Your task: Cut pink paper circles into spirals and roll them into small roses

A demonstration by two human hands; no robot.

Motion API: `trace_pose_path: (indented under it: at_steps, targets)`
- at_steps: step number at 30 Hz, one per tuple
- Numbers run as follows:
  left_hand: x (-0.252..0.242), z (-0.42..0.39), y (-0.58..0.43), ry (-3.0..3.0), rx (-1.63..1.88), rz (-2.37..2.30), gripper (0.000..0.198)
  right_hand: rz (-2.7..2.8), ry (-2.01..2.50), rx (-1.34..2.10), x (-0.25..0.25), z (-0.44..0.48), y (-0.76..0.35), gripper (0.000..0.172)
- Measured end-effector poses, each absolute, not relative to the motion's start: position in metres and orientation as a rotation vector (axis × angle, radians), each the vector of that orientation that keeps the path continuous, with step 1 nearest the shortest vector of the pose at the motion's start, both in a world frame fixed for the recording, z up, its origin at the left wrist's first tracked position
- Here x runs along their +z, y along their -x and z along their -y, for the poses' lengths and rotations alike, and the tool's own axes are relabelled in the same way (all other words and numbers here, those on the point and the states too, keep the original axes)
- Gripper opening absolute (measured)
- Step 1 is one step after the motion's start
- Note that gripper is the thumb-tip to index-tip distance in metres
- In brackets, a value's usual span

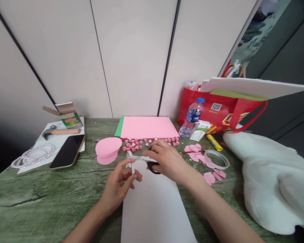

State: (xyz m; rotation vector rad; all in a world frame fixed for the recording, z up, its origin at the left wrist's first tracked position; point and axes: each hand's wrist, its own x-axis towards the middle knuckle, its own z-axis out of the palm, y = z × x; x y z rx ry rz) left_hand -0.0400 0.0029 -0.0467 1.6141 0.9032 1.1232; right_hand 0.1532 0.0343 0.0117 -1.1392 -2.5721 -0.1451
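My left hand pinches a narrow white strip that stands upright between finger and thumb. In my right hand are scissors with black handles, their blades pointing left and meeting the strip near its upper part. Below both hands lies a long white sheet. Small pink pieces are scattered just beyond the hands. Pink paper ovals lie to the left, and pink cut shapes lie to the right beside a tape roll.
A phone, hammer and beads are at the left. Pink sheets lie at the back. A bottle, glue stick, red bag and white plush object stand right.
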Motion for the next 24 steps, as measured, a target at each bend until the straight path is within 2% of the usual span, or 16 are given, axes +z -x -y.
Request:
trace_pose_path:
  at_steps: [17, 24]
  targets:
    - [-0.0454, -0.0017, 0.0392, -1.609, 1.110, -0.893, 0.035, 2.548, 1.114, -0.199, 0.0137, -0.0338, -0.1543, 0.033]
    - [-0.0446, -0.0011, 0.0389, -1.587, 1.073, -0.917, 0.037, 2.602, 1.155, -0.244, 0.0156, -0.0351, -0.1575, 0.024]
